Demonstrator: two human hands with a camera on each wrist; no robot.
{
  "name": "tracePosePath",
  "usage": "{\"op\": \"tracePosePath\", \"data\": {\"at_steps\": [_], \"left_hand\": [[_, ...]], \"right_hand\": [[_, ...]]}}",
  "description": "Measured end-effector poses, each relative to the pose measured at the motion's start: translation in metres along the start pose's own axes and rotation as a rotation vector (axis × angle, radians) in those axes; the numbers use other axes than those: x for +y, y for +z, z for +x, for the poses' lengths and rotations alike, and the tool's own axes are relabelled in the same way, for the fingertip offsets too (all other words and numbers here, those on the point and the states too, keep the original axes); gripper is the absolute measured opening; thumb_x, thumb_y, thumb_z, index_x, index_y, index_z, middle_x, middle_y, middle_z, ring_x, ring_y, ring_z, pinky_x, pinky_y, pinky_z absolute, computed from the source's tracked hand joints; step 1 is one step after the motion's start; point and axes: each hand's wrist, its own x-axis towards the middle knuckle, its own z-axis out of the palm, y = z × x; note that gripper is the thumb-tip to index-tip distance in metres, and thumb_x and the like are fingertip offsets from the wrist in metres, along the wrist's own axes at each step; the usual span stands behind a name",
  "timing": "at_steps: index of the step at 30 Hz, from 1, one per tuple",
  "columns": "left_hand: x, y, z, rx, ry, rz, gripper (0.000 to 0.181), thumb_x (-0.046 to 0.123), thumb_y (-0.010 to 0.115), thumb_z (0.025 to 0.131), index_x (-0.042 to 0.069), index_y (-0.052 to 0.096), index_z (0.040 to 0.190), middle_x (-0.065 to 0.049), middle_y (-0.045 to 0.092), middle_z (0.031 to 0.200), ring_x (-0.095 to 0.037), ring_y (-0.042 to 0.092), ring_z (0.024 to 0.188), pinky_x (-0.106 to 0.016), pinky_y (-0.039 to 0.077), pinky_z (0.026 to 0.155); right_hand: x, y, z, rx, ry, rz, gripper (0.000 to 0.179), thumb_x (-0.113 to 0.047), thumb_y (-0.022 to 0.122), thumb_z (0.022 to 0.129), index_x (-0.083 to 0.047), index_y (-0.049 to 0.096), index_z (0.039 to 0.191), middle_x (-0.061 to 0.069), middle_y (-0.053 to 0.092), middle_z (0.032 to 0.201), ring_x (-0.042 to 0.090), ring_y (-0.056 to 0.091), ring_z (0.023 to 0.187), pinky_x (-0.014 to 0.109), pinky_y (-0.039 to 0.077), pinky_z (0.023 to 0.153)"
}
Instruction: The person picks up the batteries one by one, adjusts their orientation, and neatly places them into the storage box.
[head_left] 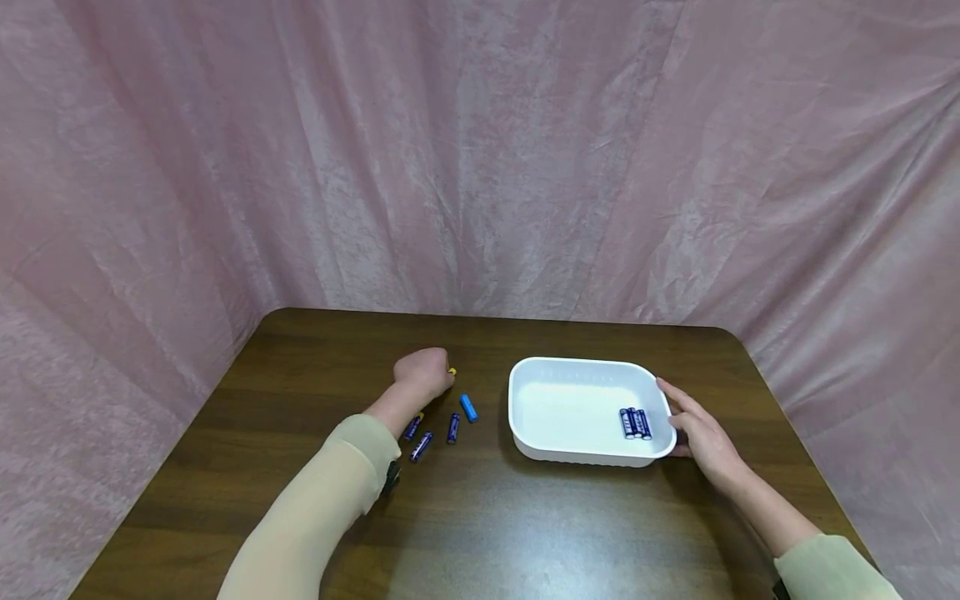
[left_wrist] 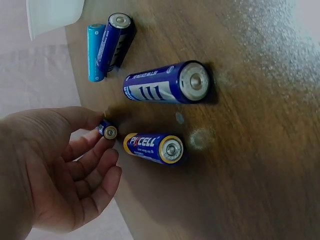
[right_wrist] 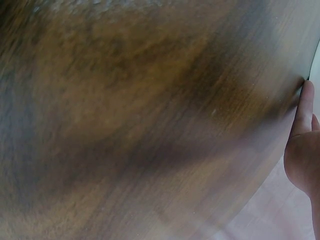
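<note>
My left hand (head_left: 424, 372) is over the left part of the table, pinching a small blue battery with a yellow end (left_wrist: 108, 130) between thumb and fingertips. Close by lies a blue and yellow battery (left_wrist: 153, 147). Dark blue batteries (left_wrist: 155, 86) and a light blue battery (head_left: 468, 407) lie around it. My right hand (head_left: 708, 446) rests against the right end of the white tray (head_left: 585, 457), its fingers spread along the rim and side. Inside the tray, at its right end, several dark blue batteries (head_left: 635, 423) lie side by side. The right wrist view catches only part of this hand, at the right edge.
The brown wooden table (head_left: 465, 533) has rounded far corners. Pink curtains (head_left: 465, 167) hang behind it and along both sides. In the left wrist view, a corner of the tray (left_wrist: 52, 15) shows at the upper left.
</note>
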Motion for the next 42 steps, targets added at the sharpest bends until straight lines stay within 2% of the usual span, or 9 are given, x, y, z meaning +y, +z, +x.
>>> {"op": "tracePosePath", "data": {"at_steps": [5,12,16,19,21,25,31,37,42], "left_hand": [[-0.001,0.003,0.002,0.014,-0.001,-0.002,0.025,0.029,0.068,0.093,0.016,0.064,0.072,-0.003,0.068,0.085,-0.02,0.062,0.076,-0.046,0.052,0.064],[-0.007,0.003,0.003,0.008,0.019,-0.036,0.027,0.029,0.068,0.093,0.017,0.062,0.069,0.001,0.062,0.074,-0.017,0.055,0.066,-0.039,0.046,0.058],[-0.01,-0.007,-0.002,0.033,0.036,-0.103,0.013,0.03,0.068,0.094,0.018,0.069,0.089,0.003,0.068,0.09,-0.015,0.057,0.071,-0.038,0.048,0.062],[-0.011,-0.015,-0.006,0.05,0.052,-0.144,0.017,0.033,0.067,0.096,0.02,0.07,0.105,0.003,0.07,0.103,-0.015,0.06,0.078,-0.039,0.05,0.066],[-0.012,-0.02,-0.008,0.057,0.06,-0.165,0.021,0.035,0.066,0.097,0.019,0.07,0.109,0.003,0.071,0.106,-0.015,0.061,0.08,-0.039,0.05,0.067],[-0.013,-0.028,-0.012,0.065,0.081,-0.213,0.024,0.037,0.065,0.099,0.019,0.071,0.114,0.003,0.07,0.107,-0.015,0.062,0.083,-0.038,0.05,0.068],[-0.01,-0.047,-0.024,0.064,0.149,-0.308,0.027,0.038,0.064,0.101,0.018,0.07,0.118,0.003,0.067,0.106,-0.016,0.061,0.088,-0.037,0.05,0.072],[-0.003,-0.066,-0.04,0.058,0.206,-0.39,0.025,0.039,0.065,0.1,0.02,0.07,0.116,0.004,0.068,0.106,-0.016,0.063,0.092,-0.038,0.051,0.077],[0.002,-0.076,-0.047,0.052,0.242,-0.468,0.024,0.039,0.067,0.099,0.02,0.07,0.113,0.005,0.067,0.103,-0.015,0.062,0.092,-0.038,0.05,0.08]], "right_hand": [[-0.001,0.001,0.0,0.0,-0.004,0.002,0.06,-0.009,0.031,0.107,-0.02,0.021,0.165,0.03,0.028,0.16,0.043,0.049,0.127,0.04,0.058,0.08],[-0.002,0.003,-0.001,0.001,-0.01,0.009,0.061,-0.009,0.032,0.105,-0.019,0.022,0.165,0.029,0.026,0.162,0.041,0.05,0.125,0.039,0.058,0.079],[-0.002,0.003,-0.002,0.003,-0.012,-0.001,0.06,-0.01,0.032,0.106,-0.019,0.022,0.165,0.03,0.026,0.161,0.041,0.051,0.124,0.038,0.058,0.079],[-0.002,0.002,-0.002,0.003,-0.011,-0.007,0.059,-0.011,0.032,0.107,-0.019,0.021,0.165,0.03,0.027,0.16,0.041,0.052,0.123,0.038,0.058,0.079],[-0.001,0.001,-0.002,0.001,-0.01,-0.013,0.059,-0.011,0.031,0.107,-0.02,0.021,0.165,0.03,0.026,0.161,0.04,0.052,0.124,0.038,0.058,0.079],[-0.001,0.0,-0.002,0.001,-0.006,-0.012,0.059,-0.011,0.031,0.107,-0.02,0.02,0.165,0.03,0.026,0.161,0.041,0.052,0.124,0.038,0.058,0.078],[-0.001,0.0,-0.002,0.0,-0.007,-0.004,0.06,-0.011,0.032,0.107,-0.019,0.021,0.165,0.03,0.028,0.16,0.037,0.055,0.12,0.038,0.058,0.078],[-0.001,0.0,-0.003,0.002,-0.011,-0.013,0.059,-0.011,0.032,0.107,-0.019,0.021,0.165,0.029,0.028,0.16,0.035,0.056,0.118,0.038,0.058,0.078],[-0.001,0.0,-0.002,-0.001,-0.005,-0.016,0.059,-0.012,0.033,0.107,-0.02,0.021,0.165,0.029,0.028,0.16,0.036,0.055,0.119,0.038,0.058,0.079]]}}
